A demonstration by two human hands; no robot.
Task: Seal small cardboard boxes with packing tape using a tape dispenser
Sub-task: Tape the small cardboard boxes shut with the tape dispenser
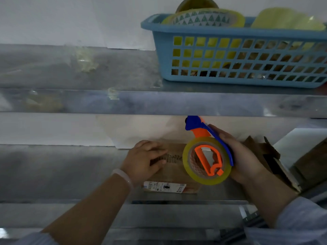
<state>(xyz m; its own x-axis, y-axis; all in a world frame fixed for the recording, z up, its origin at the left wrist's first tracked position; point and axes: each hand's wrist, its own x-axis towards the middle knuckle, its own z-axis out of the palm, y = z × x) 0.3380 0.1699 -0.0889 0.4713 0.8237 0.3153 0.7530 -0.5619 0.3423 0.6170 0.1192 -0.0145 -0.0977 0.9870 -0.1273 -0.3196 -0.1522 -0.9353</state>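
Over the box [174,171], dispenser [198,154] points lengthwise away.

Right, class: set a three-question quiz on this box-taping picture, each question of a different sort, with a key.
1. True or false: the left hand rests on the box.
2. Which hand holds the dispenser? A. left hand B. right hand
3. Fill in: the spare tape rolls on the shelf sit in a blue ____.

Key: 1 true; 2 B; 3 basket.
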